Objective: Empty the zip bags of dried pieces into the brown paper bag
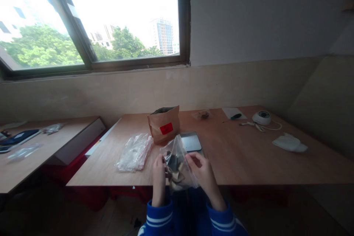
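1. Readable words or numbers: none.
2. A red rectangular label (166,128) on the front of the upright brown paper bag (166,118) bears dark marks (whether letters or a picture cannot be told, as they are too small and dim).
3. On the clear plastic bag (186,177) at the near edge of the surface (243,162), no lettering can be made out.
4. Stacked clear bags (132,153) show red lines; any print is too blurred to read.
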A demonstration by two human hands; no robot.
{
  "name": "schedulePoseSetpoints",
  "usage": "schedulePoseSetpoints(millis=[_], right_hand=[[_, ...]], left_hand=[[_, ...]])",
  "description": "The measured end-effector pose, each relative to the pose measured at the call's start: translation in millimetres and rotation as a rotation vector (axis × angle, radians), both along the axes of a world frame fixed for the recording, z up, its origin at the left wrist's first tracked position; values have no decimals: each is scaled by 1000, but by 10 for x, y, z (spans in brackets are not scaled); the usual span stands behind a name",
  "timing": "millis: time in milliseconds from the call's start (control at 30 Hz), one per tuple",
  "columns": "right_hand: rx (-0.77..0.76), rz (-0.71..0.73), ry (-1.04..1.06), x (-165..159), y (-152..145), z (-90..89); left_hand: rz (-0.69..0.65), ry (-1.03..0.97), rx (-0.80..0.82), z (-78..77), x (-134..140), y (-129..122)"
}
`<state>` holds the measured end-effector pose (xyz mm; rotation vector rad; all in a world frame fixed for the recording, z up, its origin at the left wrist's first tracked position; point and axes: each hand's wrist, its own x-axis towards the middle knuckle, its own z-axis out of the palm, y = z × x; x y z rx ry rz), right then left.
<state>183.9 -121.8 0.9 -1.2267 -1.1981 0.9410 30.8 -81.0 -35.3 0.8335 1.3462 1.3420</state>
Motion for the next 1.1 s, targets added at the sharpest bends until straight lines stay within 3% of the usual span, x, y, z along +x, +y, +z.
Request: schedulePoseSetpoints(millis=[133,167,300,367,533,767,933,1033,1100], right_hand=[[13,-80,33,-107,13,-4],[14,-80,36,-130,13,-11],[49,-25,35,-222,-5,-43],[105,-36,-13,-270,-14,-63],[174,-87,-76,-351,-12,-116],[85,52,137,-296,-28,-104],[74,93,138,-180,-46,-69],[49,14,132,-104,-50,-63],[42,-168,147,-28,-44,-83]], left_hand=[[188,236,122,106,-24,-180],[159,289,186,154,2,-238],[-167,334,319,318,189,-382],[-205,339,334,343,276,-381],[-170,365,402,295,297,-312],[-291,269,435,221,170,-289],[-319,260,436,149,208,-235],[-354,310,448,151,246,-241],[-362,364,467,174,248,-267]])
